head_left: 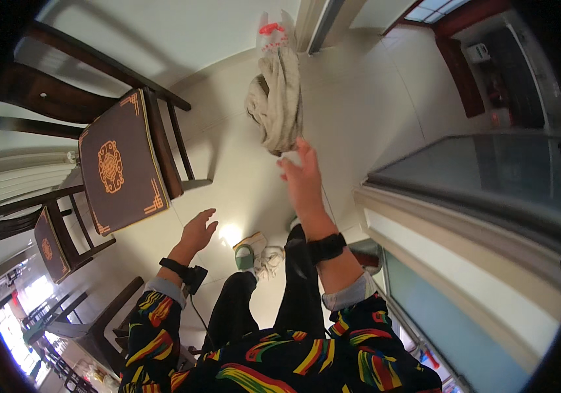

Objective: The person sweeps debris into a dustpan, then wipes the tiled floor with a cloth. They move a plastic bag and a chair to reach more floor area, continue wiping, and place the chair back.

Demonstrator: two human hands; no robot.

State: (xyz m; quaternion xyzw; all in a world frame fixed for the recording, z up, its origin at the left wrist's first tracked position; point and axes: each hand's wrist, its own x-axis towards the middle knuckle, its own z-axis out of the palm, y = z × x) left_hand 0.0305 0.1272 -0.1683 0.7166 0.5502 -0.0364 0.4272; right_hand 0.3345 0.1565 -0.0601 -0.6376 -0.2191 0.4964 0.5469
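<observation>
A crumpled grey-beige cloth (pixel 275 105) is stretched out ahead of me, in front of the wall. At its near end is my right hand (pixel 302 177), its thumb and fingers spread apart. The fingertips reach the cloth's lower edge; whether they touch it I cannot tell. Lower and to the left, my left hand (pixel 195 234) hangs over the floor with nothing in it, thumb apart from the fingers. Both wrists wear black bands. A second, whitish cloth (pixel 269 262) lies on the floor by my feet, beside a green slipper (pixel 244 257).
A clear plastic bag (pixel 274 33) with red marks is by the wall, just beyond the cloth. Dark wooden chairs with brown patterned cushions (pixel 120 164) stand on the left. To the right is a glass-panelled frame (pixel 477 177) with a pale edge. The floor is light tile.
</observation>
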